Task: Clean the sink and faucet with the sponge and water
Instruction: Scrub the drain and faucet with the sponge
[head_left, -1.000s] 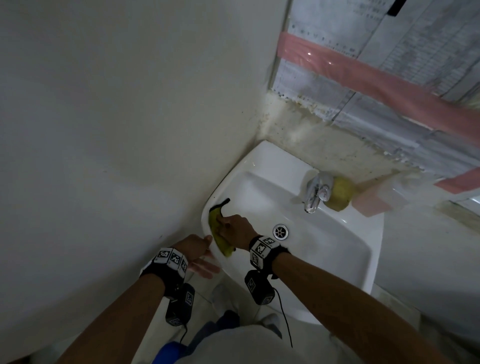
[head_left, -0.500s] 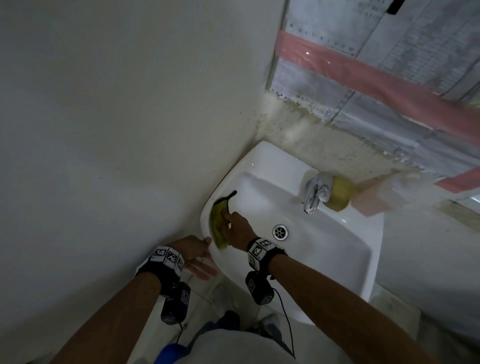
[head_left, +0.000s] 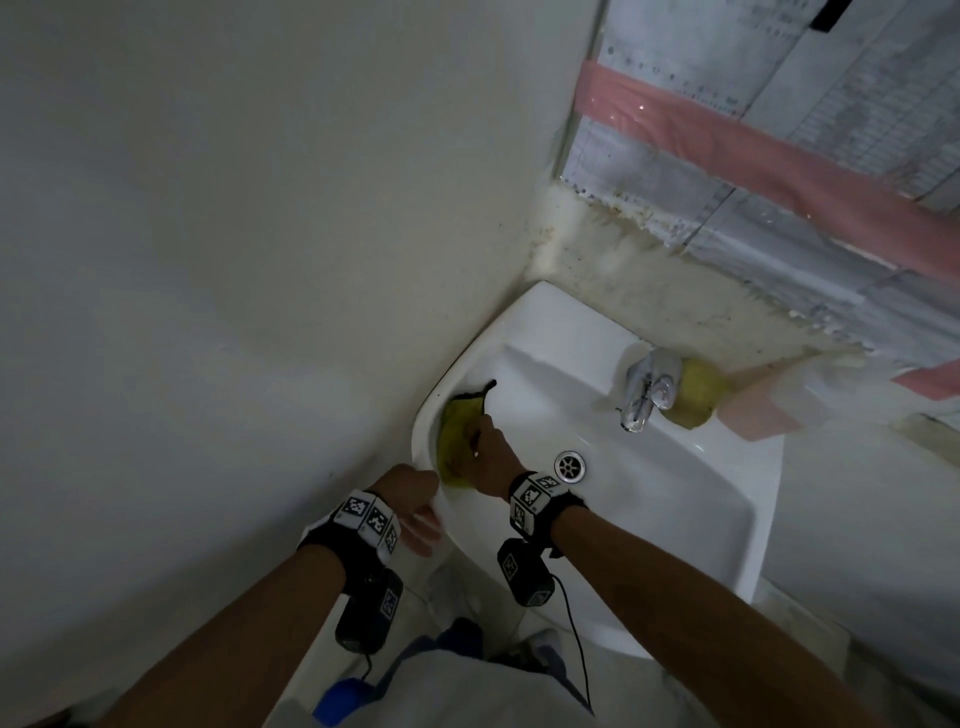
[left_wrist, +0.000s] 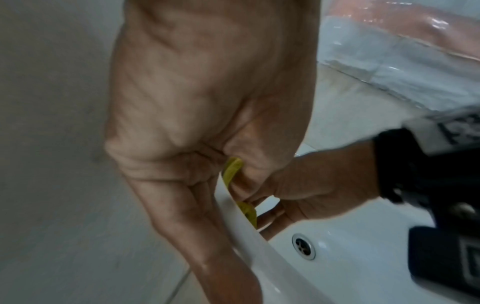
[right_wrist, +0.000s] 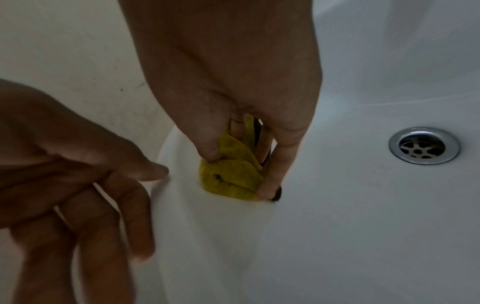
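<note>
While the right hand (right_wrist: 233, 86) pinches the yellow sponge (right_wrist: 231, 176) against the sink (head_left: 675, 509) wall, it presses. Left hand (right_wrist: 78, 185) rests spread-fingered on the rim.

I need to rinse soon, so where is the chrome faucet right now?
In the head view, the chrome faucet stands on the white ceramic sink's back ledge, right of the basin, beside a yellowish round object.

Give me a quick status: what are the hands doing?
Right hand presses sponge on sink wall. Left hand rests on rim. Faucet untouched, nothing blocking.
</note>
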